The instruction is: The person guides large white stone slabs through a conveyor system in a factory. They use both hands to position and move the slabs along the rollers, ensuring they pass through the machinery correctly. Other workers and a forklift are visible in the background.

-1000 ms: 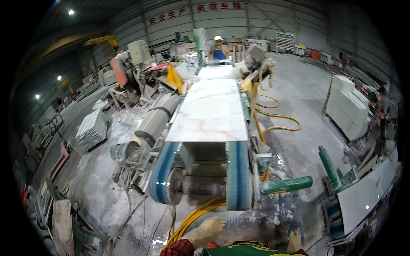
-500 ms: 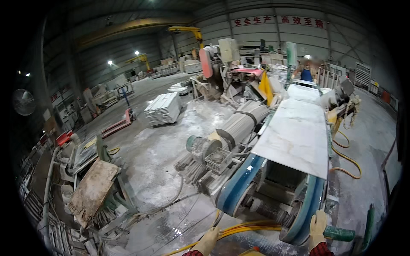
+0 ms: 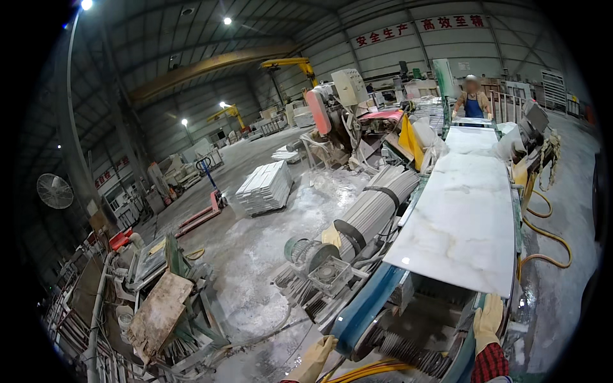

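A white marbled stone slab [image 3: 463, 220] lies flat along a belt conveyor, its near edge jutting over the open gap between two blue belts. My right hand [image 3: 488, 321], in a cream glove, is beside the right belt, its fingers stretched toward the slab's near right corner and seemingly touching or almost touching it. At the rounded end of the left blue belt [image 3: 367, 306] is my gloved left hand [image 3: 314, 359], fingers extended and nothing visible in them. Below the slab, a ribbed roller shaft [image 3: 408, 352] runs between the belts.
A motor [image 3: 310, 255] and a bundle of strips [image 3: 377, 198] flank the conveyor's left side. Yellow hoses [image 3: 370, 369] lie by my left hand. Beyond the slab stands a person [image 3: 472, 102] in a blue apron. Stacked stone [image 3: 265, 187] and a red pallet jack [image 3: 201, 218] are farther left.
The view has tilted up. My right hand and the slab's near edge are now closer together. My left hand has come nearer the left belt's end. The far person shows more fully.
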A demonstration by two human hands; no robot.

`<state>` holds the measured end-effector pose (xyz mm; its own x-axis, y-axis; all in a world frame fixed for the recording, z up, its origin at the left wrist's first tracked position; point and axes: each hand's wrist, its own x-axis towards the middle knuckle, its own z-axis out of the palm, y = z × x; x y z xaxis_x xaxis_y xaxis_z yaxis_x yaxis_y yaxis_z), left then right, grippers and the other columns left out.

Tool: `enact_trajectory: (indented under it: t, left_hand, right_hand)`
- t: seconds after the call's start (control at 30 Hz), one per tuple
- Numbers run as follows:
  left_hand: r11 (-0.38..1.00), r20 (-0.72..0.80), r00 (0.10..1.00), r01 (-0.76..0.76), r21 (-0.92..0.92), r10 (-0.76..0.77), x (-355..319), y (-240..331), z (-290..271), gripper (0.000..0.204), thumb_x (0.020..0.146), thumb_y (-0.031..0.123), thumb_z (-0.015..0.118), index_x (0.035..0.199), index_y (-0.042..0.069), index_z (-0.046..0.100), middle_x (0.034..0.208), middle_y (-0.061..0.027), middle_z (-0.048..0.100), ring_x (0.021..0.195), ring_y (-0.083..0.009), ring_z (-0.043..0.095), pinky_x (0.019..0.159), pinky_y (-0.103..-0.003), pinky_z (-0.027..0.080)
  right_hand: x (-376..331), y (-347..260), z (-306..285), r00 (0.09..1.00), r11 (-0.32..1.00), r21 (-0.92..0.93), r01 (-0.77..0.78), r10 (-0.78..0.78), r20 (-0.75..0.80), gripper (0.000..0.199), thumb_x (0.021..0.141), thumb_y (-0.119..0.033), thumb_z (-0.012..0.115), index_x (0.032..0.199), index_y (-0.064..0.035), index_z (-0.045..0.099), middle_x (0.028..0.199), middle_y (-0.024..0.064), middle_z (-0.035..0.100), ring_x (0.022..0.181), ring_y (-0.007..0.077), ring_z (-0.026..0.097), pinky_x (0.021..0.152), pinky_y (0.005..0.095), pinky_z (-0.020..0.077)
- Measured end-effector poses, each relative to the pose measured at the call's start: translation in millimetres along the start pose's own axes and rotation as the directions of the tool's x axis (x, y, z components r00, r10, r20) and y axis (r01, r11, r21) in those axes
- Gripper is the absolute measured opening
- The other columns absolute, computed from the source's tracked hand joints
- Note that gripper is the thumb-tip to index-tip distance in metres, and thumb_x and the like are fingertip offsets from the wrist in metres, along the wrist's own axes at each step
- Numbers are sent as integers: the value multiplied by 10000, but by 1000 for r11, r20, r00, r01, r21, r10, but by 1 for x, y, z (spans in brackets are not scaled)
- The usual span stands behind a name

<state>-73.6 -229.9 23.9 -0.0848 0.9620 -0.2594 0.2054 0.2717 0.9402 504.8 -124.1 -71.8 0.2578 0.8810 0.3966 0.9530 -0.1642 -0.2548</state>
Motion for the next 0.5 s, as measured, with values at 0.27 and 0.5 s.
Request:
enact_trajectory:
  t: [0.27, 0.5]
  left_hand:
    - [787, -56, 931, -271, 554, 360, 81, -2, 43, 464, 1114, 364, 562, 1409, 25, 675, 1303, -246, 735, 1235, -396, 690, 1070, -416, 529]
    - [361, 180, 679, -574, 735, 711, 161, 37, 64, 455, 1064, 290, 640, 1448, 47, 626, 1403, -253, 674, 1272, -449, 643, 1072, -491, 520]
  right_hand:
    - [78, 41, 31, 993, 1000, -26, -5, 1, -119, 653, 991, -179, 629, 1594, 15, 468, 1660, 256, 453, 1538, 462, 392, 1320, 547, 262]
    - [76, 55, 51, 998, 998, -62, -2, -1, -57, 652, 1057, -245, 557, 1652, -23, 412, 1682, 220, 445, 1557, 431, 388, 1333, 541, 245]
